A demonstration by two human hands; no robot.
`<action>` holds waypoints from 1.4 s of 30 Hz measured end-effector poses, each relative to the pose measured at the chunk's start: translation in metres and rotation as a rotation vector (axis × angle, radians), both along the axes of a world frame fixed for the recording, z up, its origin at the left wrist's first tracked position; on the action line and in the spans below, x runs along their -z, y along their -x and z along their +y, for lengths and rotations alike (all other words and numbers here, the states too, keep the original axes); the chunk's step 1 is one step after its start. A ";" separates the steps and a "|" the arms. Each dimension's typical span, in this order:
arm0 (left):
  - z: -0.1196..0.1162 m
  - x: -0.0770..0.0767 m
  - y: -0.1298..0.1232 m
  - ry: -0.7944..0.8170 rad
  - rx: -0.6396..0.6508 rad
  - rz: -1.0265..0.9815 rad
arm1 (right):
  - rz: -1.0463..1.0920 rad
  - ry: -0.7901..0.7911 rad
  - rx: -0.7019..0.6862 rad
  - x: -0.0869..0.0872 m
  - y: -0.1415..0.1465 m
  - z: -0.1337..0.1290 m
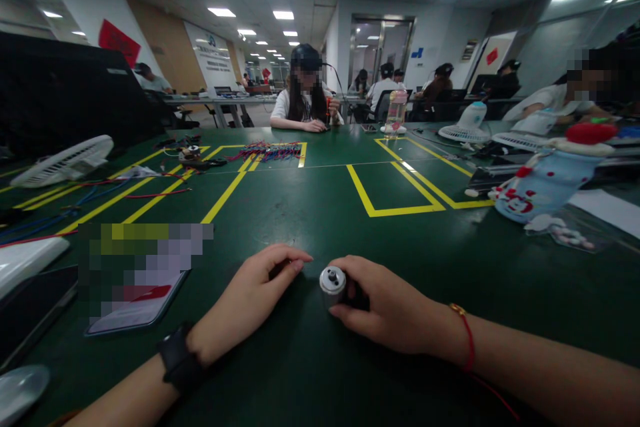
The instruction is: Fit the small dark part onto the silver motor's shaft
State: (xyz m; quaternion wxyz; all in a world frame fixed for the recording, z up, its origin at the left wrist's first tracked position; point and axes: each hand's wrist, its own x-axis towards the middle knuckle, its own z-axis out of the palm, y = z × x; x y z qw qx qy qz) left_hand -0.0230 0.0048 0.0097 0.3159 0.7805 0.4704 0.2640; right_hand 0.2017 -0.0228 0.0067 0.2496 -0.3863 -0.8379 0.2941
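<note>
Basically, step in hand looked like steadying the metal cylinder, a motor by the look of it: shaft stub and small holes on the top face. Using the cylinder as landmark. It stood roughly upright at the near middle of the green table, between the two hands; couldn't tell if its base touched the surface.

Right hand had it from the right, thumb on the near side, fingers round the far side, closed to the cylinder's width. Left hand sat just left of the cylinder, not touching: fingers loosely curled, thumb and index tips a little apart, nothing visible in the grip.

Around it: yellow tape beyond and right, bundle of coloured wires beyond and left, blue cup well off to the right, white fan far left. A co-worker sat across the table, beyond the cylinder.

My read: any two-handed move called for the right hand to keep the cylinder from tilting while the left fingers closed that short gap. Smooth-looking metal, so it could've twisted under a light pinch.
</note>
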 end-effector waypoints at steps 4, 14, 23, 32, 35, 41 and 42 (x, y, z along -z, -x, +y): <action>0.001 0.000 0.001 0.051 -0.034 -0.022 | -0.009 0.013 0.004 -0.001 -0.001 -0.001; -0.002 -0.003 0.000 0.069 -0.001 -0.022 | -0.007 0.014 -0.005 0.000 -0.001 -0.001; -0.009 -0.008 -0.007 -0.047 0.099 -0.125 | 0.001 -0.009 -0.010 0.002 -0.001 0.001; -0.015 -0.018 -0.022 -0.111 0.128 -0.108 | 0.005 -0.052 -0.030 0.001 0.001 0.000; -0.014 -0.018 -0.019 -0.122 0.101 -0.162 | 0.011 -0.044 -0.018 0.002 0.001 0.001; -0.008 -0.009 0.000 -0.102 0.104 -0.084 | 0.010 -0.011 -0.022 0.001 -0.001 0.000; -0.007 -0.006 0.003 -0.087 0.116 -0.061 | 0.010 -0.008 -0.018 0.000 -0.001 -0.001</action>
